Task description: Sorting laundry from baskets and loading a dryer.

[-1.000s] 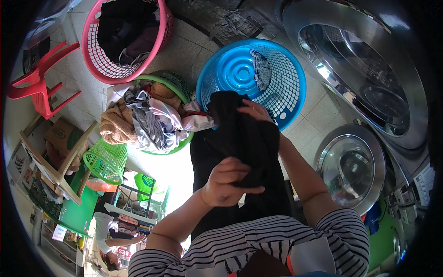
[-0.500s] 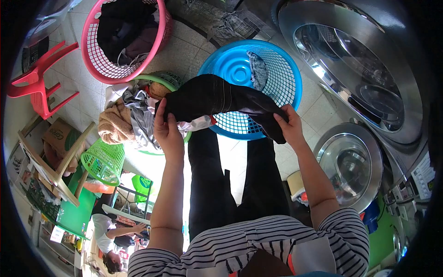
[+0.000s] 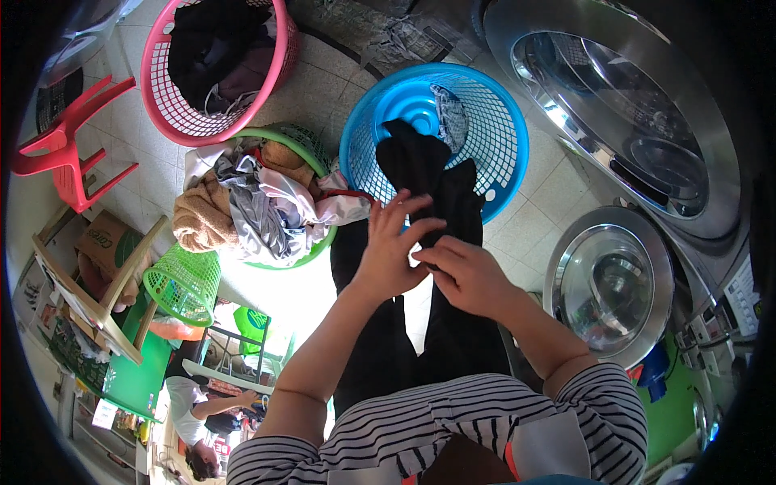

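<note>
A black garment [image 3: 414,162] hangs folded over from my hands, its far end over the near side of the blue basket [image 3: 505,174]. My right hand [image 3: 470,275] is closed in a pinch on the garment's near end. Against it, my left hand [image 3: 390,257] has its fingers stretched out and spread, touching or just beside the cloth; its thumb comes close to my right fingertips. A grey patterned cloth [image 3: 451,117] lies inside the blue basket.
Left of the blue basket stands a green basket [image 3: 311,149] heaped with towels and clothes [image 3: 267,202]. Beyond it is a pink basket [image 3: 282,48] with dark clothes. Round-doored machines [image 3: 610,283] line the right. A red chair [image 3: 69,153] and another person [image 3: 190,412] are at the left.
The black garment, earlier stretched sideways between both hands, now hangs lengthwise over the basket. My hands have come together in the middle, and the left one has spread its fingers.
</note>
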The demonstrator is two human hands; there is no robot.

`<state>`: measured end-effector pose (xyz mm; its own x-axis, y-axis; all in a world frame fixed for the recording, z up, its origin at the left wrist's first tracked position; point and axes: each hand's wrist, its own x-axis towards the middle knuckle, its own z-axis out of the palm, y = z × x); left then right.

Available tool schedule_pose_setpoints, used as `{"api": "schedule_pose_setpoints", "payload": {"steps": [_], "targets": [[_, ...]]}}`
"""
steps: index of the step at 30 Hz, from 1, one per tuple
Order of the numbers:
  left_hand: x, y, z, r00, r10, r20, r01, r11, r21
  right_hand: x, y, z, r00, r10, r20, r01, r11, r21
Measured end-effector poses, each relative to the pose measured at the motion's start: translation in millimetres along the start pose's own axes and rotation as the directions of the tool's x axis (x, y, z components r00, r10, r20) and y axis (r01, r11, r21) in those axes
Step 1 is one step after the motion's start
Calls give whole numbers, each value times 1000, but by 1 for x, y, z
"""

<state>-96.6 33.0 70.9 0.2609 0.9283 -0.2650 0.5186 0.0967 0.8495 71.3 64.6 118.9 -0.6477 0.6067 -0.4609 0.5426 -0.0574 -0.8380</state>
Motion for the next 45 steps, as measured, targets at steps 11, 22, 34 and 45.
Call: {"api": "schedule_pose_setpoints", "payload": {"steps": [11, 22, 34, 45], "targets": [[-18, -90, 3, 796, -330, -507, 363, 931, -36, -29, -12, -24, 936, -89, -341, 62, 994, -89], [-30, -42, 3, 992, -118, 43, 123, 841, -528, 18, 0, 41, 999, -1, -39, 18, 905, 426], [-117, -189, -155, 380, 86, -921, 427, 867, 257, 145, 377, 72, 825, 560, -81, -566, 818, -103], [-63, -202, -14, 788, -433, -437, 454, 889, -60, 164, 409, 122, 805, 315, -502, -322, 944, 76]]}}
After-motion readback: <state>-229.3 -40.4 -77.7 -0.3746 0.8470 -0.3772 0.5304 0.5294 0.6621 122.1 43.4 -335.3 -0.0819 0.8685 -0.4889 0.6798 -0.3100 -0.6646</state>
